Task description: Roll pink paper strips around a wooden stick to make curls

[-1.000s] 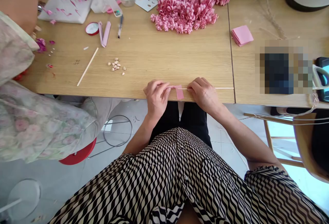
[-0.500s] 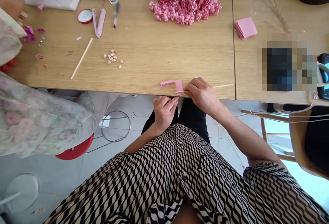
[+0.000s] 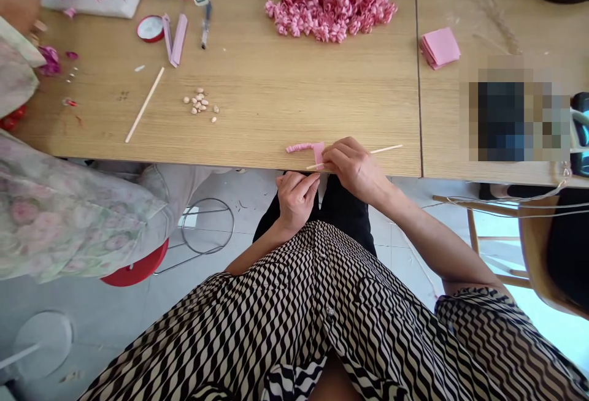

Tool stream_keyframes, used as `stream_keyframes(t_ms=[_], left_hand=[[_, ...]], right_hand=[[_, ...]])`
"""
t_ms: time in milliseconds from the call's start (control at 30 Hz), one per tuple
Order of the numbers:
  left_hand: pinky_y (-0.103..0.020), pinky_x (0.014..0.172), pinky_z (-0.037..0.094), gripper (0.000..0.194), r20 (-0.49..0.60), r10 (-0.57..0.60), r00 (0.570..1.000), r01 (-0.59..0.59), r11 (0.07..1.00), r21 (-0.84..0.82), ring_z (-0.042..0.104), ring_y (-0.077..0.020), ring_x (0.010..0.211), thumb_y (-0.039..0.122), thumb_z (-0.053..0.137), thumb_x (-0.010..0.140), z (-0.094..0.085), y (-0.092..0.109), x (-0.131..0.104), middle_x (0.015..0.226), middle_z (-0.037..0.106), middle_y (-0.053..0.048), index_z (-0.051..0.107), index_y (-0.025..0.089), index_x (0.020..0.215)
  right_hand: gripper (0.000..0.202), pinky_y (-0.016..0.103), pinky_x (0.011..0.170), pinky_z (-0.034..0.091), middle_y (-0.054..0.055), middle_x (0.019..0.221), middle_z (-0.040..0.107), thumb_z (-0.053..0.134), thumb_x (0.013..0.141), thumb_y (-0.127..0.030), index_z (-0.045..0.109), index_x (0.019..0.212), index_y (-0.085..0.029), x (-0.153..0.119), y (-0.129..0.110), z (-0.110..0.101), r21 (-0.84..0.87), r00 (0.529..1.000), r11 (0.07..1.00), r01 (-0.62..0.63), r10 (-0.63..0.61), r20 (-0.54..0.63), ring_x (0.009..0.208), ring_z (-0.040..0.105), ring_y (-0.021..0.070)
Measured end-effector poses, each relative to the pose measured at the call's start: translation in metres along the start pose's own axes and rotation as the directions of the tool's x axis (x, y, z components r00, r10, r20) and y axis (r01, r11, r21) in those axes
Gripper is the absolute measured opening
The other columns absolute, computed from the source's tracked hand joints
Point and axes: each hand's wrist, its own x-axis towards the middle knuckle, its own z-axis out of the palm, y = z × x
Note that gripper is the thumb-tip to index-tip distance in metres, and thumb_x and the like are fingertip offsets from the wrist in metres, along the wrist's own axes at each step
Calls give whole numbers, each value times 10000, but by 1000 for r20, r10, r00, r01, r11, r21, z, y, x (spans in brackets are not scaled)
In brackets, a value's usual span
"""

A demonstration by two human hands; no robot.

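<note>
My right hand [image 3: 352, 168] is closed around a thin wooden stick [image 3: 387, 148], which slants out to the right past my knuckles. Its left tip lies across the lower part of a small pink paper piece [image 3: 319, 153] at the table's front edge. Joined to or touching that paper on the left is a narrow crinkled pink strip [image 3: 300, 147]. Just below the edge, my left hand [image 3: 297, 198] has thumb and forefinger pinched together close under the paper. Whatever is between those fingertips, if anything, I cannot make out.
Curled pink paper strips [image 3: 338, 2] are heaped at the back, and a pink paper stack [image 3: 440, 47] sits right. Leftward lie several small beige pieces [image 3: 199, 102], another stick [image 3: 145, 105], a pen [image 3: 205, 26] and a tape roll [image 3: 150, 28]. A person's floral sleeve [image 3: 69, 205] is at left.
My right hand has shifted slightly left and up. The stick has tilted, its right end moving left and its left tip now reaching past the paper's left side. My left hand is nearly still.
</note>
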Motion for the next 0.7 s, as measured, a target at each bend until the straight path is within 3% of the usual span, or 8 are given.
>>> stream_keyframes(t_ms=[300,700], left_hand=[[-289,737,388,162,-6,-26,1000,26,1000,8,559,-117,690,273,582,939,0,-1,-2,673,615,8,734,215,946],[-298,743,382,183,12,-43,999,43,998,-40,561,-119,700,287,568,946,-2,1,-3,668,586,14,736,232,989]], right_hand=[[208,351,796,466,75,945,653,394,981,-192,594,921,-193,-9,-5,-1,-25,1000,1000,-12,12,-21,931,526,195],[234,349,726,429,101,907,593,414,962,-187,608,832,-185,-13,-11,-1,-131,996,988,-81,84,18,857,454,210]])
